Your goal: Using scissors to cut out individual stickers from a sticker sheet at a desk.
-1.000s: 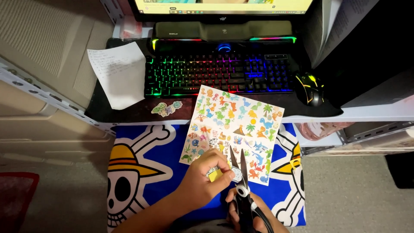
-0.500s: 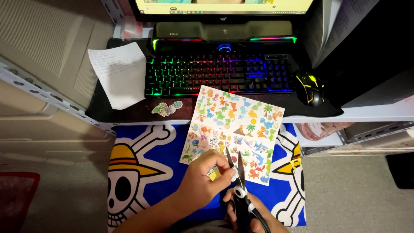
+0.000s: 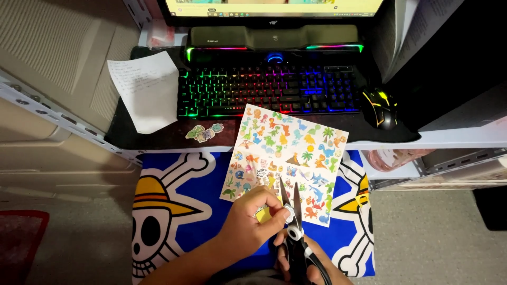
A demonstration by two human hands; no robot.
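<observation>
Paper comes first at the far left: a white handwritten note (image 3: pixel 145 89) lying on the dark counter (image 3: pixel 163 138), its right edge just beside a backlit keyboard (image 3: pixel 269 91) glowing in rainbow colours. Near the counter's front edge, below the keyboard's left end, sit a few small cut-out stickers (image 3: pixel 205 132). Under the counter spreads a blue cloth (image 3: pixel 222 174) printed with white skulls in straw hats. Over its middle, the left hand (image 3: pixel 251 221) is clenched around a small yellowish sticker piece (image 3: pixel 264 214), pinching it against the blades. Just right of it, black scissors (image 3: pixel 292 221) point up and away, their blades parted in a narrow V over the lower edge of a sticker sheet (image 3: pixel 288 158) crowded with dinosaurs and sea creatures; the sheet's upper part rests on the counter. The right hand (image 3: pixel 303 261) grips the scissor handles at the bottom edge. Farther right, a black mouse (image 3: pixel 380 108) with yellow lights sits on the counter.
</observation>
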